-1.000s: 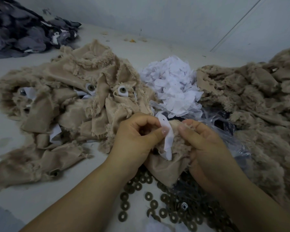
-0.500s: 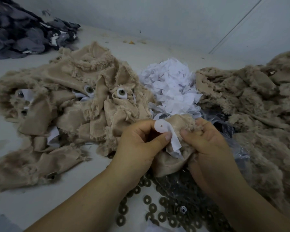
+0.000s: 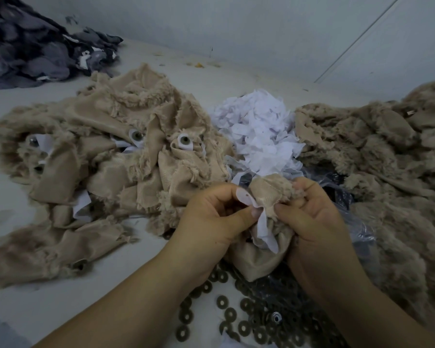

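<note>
My two hands hold one small piece of tan plush fabric (image 3: 260,259) low in the middle of the view. My left hand (image 3: 211,219) pinches a white backing strip (image 3: 261,226) against the fabric with thumb and fingers. My right hand (image 3: 314,222) grips the fabric's fuzzy right edge, fingers curled round it. The strip's round end with a small hole sticks up by my left fingertips. The fabric hangs folded below my hands.
A heap of tan plush pieces (image 3: 106,156) with plastic eyes (image 3: 185,141) lies left. White backing strips (image 3: 259,131) are piled behind my hands. More tan plush (image 3: 387,172) fills the right. Dark washers (image 3: 236,320) lie scattered near me beside a clear plastic bag (image 3: 357,222). Dark fabric (image 3: 30,51) sits far left.
My hands have turned the plush piece and bunched it tighter; the white strip's round end has moved from the middle towards my left fingertips.
</note>
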Demonstrator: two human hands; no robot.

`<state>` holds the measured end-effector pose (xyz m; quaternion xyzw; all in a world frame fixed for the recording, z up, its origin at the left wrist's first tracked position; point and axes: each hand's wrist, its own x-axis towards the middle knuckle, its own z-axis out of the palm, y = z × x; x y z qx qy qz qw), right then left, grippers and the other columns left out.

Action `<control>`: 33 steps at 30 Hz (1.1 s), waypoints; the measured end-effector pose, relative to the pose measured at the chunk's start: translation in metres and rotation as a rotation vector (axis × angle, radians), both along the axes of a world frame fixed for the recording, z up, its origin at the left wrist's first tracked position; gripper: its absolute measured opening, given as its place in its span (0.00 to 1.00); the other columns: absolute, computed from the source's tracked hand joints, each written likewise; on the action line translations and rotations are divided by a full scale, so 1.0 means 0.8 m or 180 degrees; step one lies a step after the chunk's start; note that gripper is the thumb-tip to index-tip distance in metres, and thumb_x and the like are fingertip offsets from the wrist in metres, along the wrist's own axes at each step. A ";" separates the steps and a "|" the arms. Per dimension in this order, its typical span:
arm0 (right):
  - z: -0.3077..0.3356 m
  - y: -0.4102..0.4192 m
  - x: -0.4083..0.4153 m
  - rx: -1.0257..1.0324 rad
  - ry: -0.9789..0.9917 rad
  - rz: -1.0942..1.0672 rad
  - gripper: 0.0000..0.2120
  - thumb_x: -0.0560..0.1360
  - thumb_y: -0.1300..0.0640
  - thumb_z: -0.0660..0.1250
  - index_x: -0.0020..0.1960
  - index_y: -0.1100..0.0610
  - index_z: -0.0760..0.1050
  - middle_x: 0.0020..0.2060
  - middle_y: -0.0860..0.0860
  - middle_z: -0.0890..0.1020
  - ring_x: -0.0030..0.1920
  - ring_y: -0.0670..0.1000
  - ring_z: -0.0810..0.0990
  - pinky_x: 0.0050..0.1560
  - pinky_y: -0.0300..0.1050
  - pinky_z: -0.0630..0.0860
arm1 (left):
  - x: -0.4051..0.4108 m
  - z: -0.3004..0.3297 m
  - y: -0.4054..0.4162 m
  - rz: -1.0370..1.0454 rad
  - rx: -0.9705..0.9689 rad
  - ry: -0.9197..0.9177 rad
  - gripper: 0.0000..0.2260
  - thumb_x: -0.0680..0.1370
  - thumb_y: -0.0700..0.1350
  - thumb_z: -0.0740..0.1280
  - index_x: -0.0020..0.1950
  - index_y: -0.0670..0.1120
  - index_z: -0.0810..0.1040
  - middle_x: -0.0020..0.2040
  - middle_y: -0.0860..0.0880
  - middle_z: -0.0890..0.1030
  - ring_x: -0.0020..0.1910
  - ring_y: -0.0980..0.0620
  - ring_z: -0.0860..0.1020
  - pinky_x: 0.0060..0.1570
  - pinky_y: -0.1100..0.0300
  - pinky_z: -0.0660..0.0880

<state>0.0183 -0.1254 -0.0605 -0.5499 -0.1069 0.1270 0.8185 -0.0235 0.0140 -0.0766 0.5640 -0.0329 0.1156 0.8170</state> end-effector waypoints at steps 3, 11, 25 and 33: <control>0.000 0.002 0.000 0.0052 0.0112 -0.0042 0.11 0.72 0.71 0.65 0.43 0.55 0.72 0.42 0.60 0.80 0.42 0.57 0.81 0.42 0.49 0.82 | 0.000 0.000 0.001 0.0404 0.0312 0.0008 0.02 0.74 0.35 0.71 0.44 0.41 0.83 0.41 0.45 0.85 0.41 0.49 0.83 0.43 0.57 0.80; 0.028 -0.007 0.007 -0.0080 0.1667 0.0773 0.37 0.65 0.37 0.70 0.65 0.61 0.75 0.57 0.61 0.84 0.57 0.61 0.84 0.56 0.58 0.79 | -0.002 0.010 0.013 0.1406 0.2719 -0.1421 0.06 0.77 0.33 0.67 0.40 0.39 0.79 0.39 0.48 0.77 0.41 0.54 0.75 0.43 0.63 0.72; 0.032 -0.013 0.010 0.0414 0.1697 0.1304 0.15 0.74 0.59 0.63 0.53 0.66 0.84 0.52 0.62 0.84 0.49 0.59 0.85 0.50 0.54 0.84 | 0.000 0.006 0.010 0.1289 0.3085 -0.1737 0.04 0.77 0.34 0.67 0.43 0.36 0.80 0.47 0.43 0.79 0.48 0.50 0.77 0.50 0.62 0.73; 0.010 -0.003 0.006 0.0373 0.1117 0.0704 0.18 0.76 0.60 0.63 0.65 0.66 0.76 0.57 0.65 0.82 0.57 0.64 0.83 0.54 0.56 0.82 | -0.007 0.012 0.007 0.0920 0.2296 -0.1123 0.06 0.76 0.38 0.69 0.39 0.40 0.80 0.48 0.47 0.74 0.47 0.52 0.75 0.43 0.61 0.73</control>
